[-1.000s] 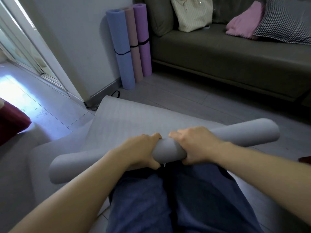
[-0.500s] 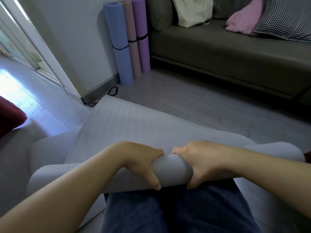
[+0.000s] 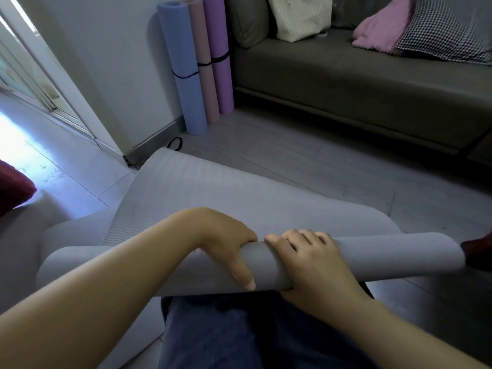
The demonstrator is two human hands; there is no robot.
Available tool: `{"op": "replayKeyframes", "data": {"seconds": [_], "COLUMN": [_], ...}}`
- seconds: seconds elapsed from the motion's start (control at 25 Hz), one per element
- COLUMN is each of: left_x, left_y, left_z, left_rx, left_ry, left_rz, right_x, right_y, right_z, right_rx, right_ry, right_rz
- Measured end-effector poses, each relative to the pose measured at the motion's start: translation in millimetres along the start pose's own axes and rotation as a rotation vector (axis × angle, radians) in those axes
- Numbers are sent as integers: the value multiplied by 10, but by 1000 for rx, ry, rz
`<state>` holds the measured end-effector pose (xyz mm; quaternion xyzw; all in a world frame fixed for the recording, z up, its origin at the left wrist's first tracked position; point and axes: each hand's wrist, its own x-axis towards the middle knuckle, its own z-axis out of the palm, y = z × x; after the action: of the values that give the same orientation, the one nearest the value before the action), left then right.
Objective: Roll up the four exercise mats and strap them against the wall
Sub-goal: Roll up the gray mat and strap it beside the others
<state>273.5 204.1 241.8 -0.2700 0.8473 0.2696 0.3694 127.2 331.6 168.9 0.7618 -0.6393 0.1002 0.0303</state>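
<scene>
A grey mat (image 3: 213, 187) lies on the floor, its near end wound into a roll (image 3: 386, 257) across my lap. My left hand (image 3: 226, 241) grips the middle of the roll, fingers over the far side and thumb down the near side. My right hand (image 3: 314, 259) grips the roll right beside it, fingers curled over the top. Three rolled mats stand upright against the wall: blue (image 3: 183, 75), pink (image 3: 203, 62) and purple (image 3: 219, 54), each with a black strap around it. A loose black strap (image 3: 175, 143) lies on the floor by the wall.
A dark sofa (image 3: 346, 83) fills the back right, with a cream bag (image 3: 300, 14), a pink cloth (image 3: 380, 30) and a checked cushion (image 3: 447, 30) on it. A glass door (image 3: 24, 75) is at the left. A dark red object (image 3: 13, 190) sits at the left edge.
The roll has turned away from me and grown thicker. My right hand has shifted from a tight grip to fingers laid over the top of the roll.
</scene>
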Motion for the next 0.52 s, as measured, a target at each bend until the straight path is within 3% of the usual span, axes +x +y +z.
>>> {"op": "replayKeyframes", "data": {"seconds": [0.12, 0.24, 0.4, 0.52], "left_x": [-238, -204, -53, 13], "left_y": [94, 228, 180, 54], "left_z": [192, 573, 740, 563], "left_rx": [150, 371, 353, 304], "left_ry": [390, 641, 745, 721], "left_rz": [-76, -191, -289, -219], "right_x": [71, 299, 553, 553], "right_y": [30, 82, 131, 125], "right_z": [-49, -241, -349, -424], "right_rx": [9, 135, 273, 245], "right_ry": [-45, -336, -608, -583], "right_rz": [44, 52, 50, 86]}}
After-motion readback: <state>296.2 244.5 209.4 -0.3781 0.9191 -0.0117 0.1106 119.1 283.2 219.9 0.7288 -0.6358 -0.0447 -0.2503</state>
